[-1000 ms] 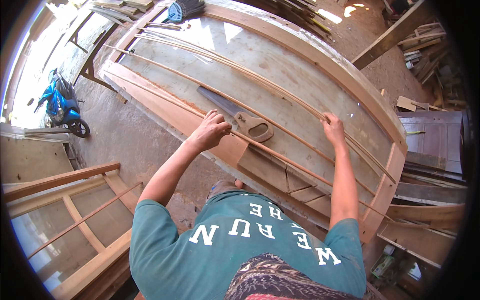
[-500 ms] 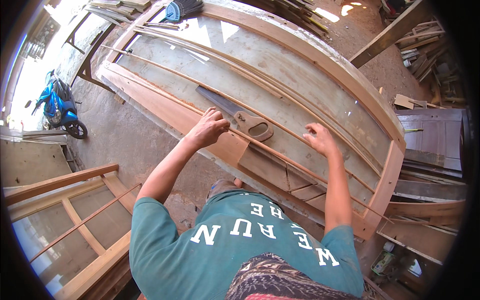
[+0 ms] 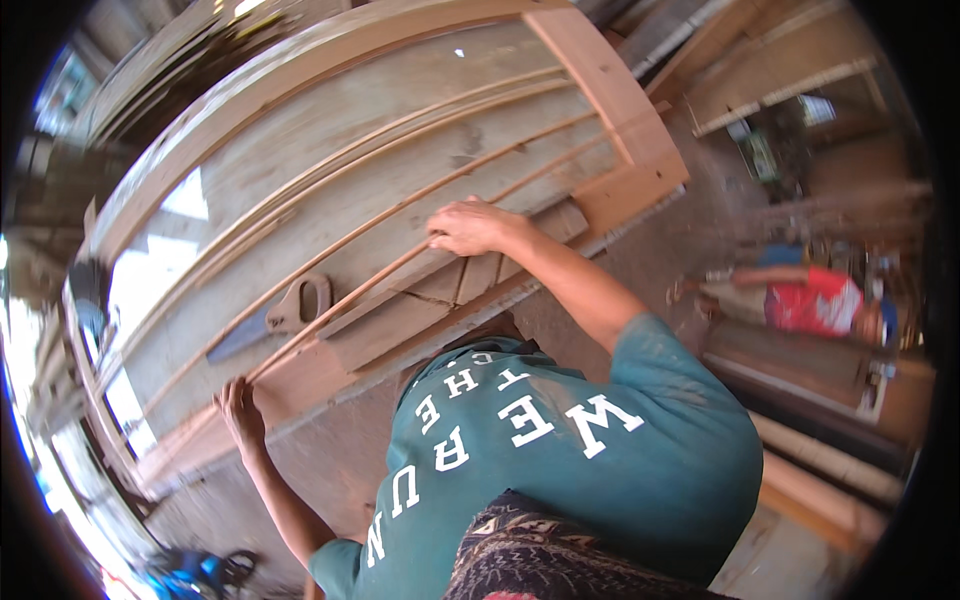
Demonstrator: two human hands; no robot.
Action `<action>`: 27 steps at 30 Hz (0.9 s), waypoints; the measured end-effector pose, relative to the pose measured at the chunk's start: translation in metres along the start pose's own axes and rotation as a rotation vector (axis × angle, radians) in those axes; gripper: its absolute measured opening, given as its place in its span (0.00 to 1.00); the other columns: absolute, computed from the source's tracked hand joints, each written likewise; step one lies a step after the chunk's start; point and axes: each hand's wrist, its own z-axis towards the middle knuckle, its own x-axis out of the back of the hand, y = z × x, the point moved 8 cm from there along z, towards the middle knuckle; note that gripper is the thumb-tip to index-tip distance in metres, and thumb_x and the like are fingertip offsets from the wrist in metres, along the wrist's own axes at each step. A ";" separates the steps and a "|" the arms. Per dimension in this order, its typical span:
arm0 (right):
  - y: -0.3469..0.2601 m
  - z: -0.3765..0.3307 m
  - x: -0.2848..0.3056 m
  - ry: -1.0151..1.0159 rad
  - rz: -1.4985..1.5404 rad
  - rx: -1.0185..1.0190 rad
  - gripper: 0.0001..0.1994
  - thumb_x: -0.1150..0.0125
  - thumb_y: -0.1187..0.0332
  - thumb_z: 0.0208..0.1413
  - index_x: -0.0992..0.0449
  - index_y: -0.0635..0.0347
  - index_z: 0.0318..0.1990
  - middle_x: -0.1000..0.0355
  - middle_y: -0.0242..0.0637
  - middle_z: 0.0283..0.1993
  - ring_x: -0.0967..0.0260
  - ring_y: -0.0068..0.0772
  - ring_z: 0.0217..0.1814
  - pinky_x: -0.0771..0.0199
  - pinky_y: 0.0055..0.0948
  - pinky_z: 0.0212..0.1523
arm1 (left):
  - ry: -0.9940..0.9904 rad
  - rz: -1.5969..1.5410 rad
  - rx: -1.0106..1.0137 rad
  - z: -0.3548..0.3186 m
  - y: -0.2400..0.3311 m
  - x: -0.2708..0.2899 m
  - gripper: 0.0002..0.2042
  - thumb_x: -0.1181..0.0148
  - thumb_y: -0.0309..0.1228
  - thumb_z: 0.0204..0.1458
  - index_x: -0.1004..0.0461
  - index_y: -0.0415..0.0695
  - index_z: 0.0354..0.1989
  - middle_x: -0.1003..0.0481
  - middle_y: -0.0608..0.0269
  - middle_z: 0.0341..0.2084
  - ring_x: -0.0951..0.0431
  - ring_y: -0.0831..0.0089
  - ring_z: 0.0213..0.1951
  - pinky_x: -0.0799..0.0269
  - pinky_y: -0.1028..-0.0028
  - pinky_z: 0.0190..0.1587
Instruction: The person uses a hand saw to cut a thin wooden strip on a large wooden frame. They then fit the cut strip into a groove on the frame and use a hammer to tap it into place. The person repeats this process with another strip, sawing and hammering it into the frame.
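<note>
We see a handsaw (image 3: 278,315) lying on the wide grey panel (image 3: 400,130) toward its left end, its wooden handle near the panel's lower edge and its blade pointing down-left. A thick wooden frame (image 3: 610,90) bounds the panel along the top edge and at the right corner, and short flat boards (image 3: 420,305) lie side by side along the panel's lower edge. Off the panel's right end we see another person in a red top (image 3: 815,300) among stacked timber, and a blue object (image 3: 195,572) on the floor at the lower left.
</note>
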 end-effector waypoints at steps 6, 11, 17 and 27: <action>-0.043 -0.005 0.011 0.239 -0.064 0.167 0.16 0.43 0.53 0.74 0.18 0.56 0.47 0.18 0.42 0.46 0.20 0.42 0.56 0.30 0.60 0.65 | -0.058 -0.114 0.051 0.014 -0.026 0.039 0.12 0.37 0.27 0.65 0.18 0.42 0.55 0.19 0.52 0.51 0.20 0.50 0.55 0.32 0.47 0.64; -0.124 -0.003 -0.018 0.216 -0.205 0.300 0.15 0.45 0.56 0.75 0.18 0.56 0.44 0.19 0.42 0.40 0.17 0.42 0.45 0.22 0.56 0.60 | -0.048 0.000 -0.055 0.011 0.102 0.071 0.25 0.31 0.28 0.61 0.24 0.48 0.68 0.24 0.51 0.63 0.26 0.46 0.65 0.34 0.47 0.70; -0.183 0.004 -0.061 0.307 -0.158 0.430 0.11 0.47 0.66 0.73 0.19 0.61 0.48 0.22 0.44 0.44 0.22 0.45 0.54 0.25 0.55 0.64 | -0.215 0.061 -0.206 0.013 0.181 0.009 0.16 0.39 0.23 0.65 0.21 0.44 0.61 0.19 0.50 0.47 0.22 0.48 0.53 0.28 0.51 0.57; 0.006 -0.151 0.081 1.148 0.020 0.098 0.13 0.31 0.75 0.59 0.18 0.60 0.51 0.21 0.45 0.56 0.25 0.45 0.62 0.26 0.50 0.65 | -0.108 0.123 -0.095 -0.027 0.062 0.041 0.10 0.41 0.26 0.67 0.18 0.40 0.52 0.19 0.50 0.45 0.22 0.48 0.52 0.30 0.51 0.60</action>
